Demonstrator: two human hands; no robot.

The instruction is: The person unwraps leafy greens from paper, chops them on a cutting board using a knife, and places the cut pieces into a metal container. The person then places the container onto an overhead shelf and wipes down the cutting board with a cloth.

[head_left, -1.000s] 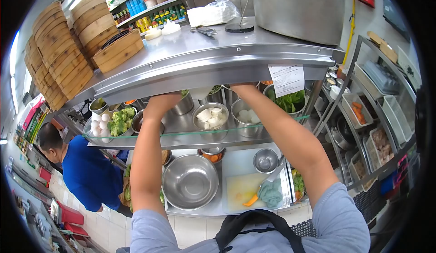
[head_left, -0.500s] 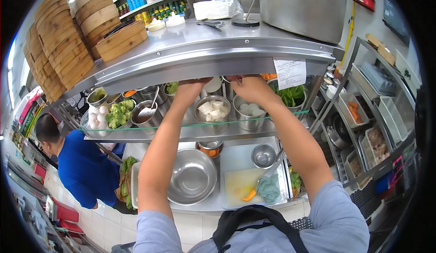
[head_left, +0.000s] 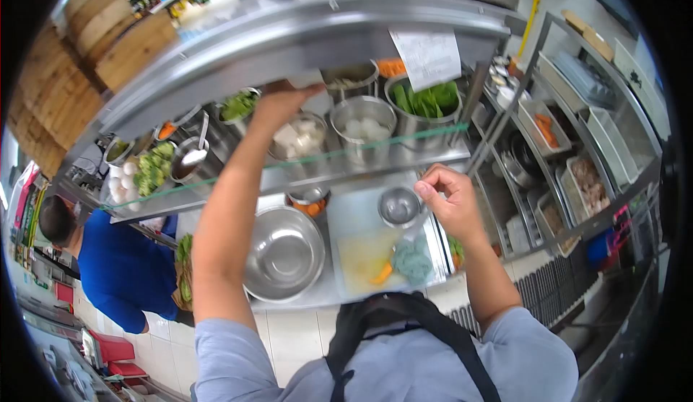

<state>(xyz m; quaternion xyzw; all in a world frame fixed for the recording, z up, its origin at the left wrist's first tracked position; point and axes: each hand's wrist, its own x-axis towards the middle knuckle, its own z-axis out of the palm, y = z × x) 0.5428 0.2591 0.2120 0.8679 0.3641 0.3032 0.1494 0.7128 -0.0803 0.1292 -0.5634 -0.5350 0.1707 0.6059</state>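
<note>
My left hand [head_left: 283, 105] reaches over the shelf, beside something pale at the back row; its fingertips are blurred and partly hidden. Below it stands a steel pot of white chunks [head_left: 299, 135]. My right hand [head_left: 449, 196] is raised in front of the shelf, to the right of a small steel bowl [head_left: 399, 206], with thumb and fingers curled together. Whatever it may hold does not show. Nearer the shelf are a pot of white balls [head_left: 364, 129] and a pot of leafy greens [head_left: 426, 104].
A large steel bowl [head_left: 284, 254] and a cutting board [head_left: 364, 258] with a teal cloth [head_left: 412, 261] and an orange-handled tool [head_left: 382, 274] lie on the counter. A person in blue [head_left: 126, 265] stands left. A metal rack [head_left: 559, 164] is at right.
My right hand has come out from the back row and dropped toward the front right. My left hand stays up over the shelf. The whole view has shifted and tilted.
</note>
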